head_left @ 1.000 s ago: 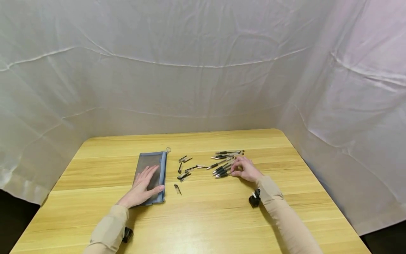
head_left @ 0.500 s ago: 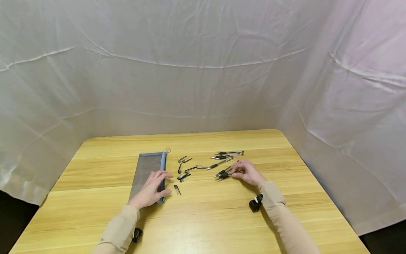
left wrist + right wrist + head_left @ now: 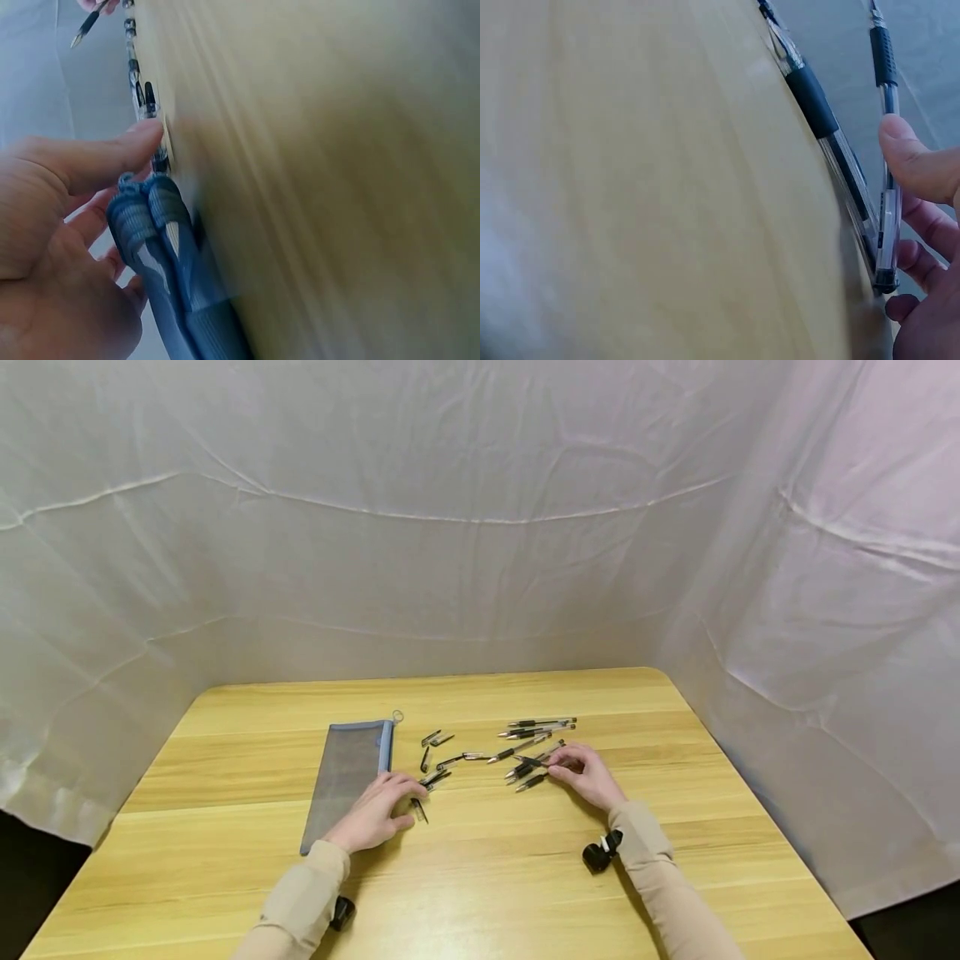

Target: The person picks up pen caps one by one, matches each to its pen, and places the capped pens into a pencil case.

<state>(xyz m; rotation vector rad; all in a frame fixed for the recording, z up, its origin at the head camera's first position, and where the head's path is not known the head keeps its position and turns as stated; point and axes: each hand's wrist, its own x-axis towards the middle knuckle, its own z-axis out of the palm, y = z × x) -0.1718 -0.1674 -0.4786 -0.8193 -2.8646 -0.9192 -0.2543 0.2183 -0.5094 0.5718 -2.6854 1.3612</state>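
Observation:
My right hand (image 3: 588, 774) pinches a capless gel pen (image 3: 883, 60) between thumb and fingers. The pen's black grip and tip point away from the hand, raised above the other gel pens (image 3: 531, 782). Another pen (image 3: 812, 101) lies on the table beside it in the right wrist view. My left hand (image 3: 375, 810) hovers past the pouch's right edge, fingers loosely bent over the nearest clear-and-black pen caps (image 3: 422, 811). Its thumb and fingers are apart, and fingertips overlap the caps in the head view. Under and beside it lies a grey mesh pouch (image 3: 341, 768) with blue zipper edging.
More pen caps (image 3: 442, 738) lie scattered in the middle of the wooden table (image 3: 480, 877). Several capless pens (image 3: 542, 722) lie behind the right hand. A ring pull (image 3: 397, 716) sticks out at the pouch's far corner. Pale curtains (image 3: 465, 568) hang behind and beside the table.
My left hand has moved right, off the pouch to the caps. My right hand has separated one pen from the near bunch and raised its tip; the near pens have shifted.

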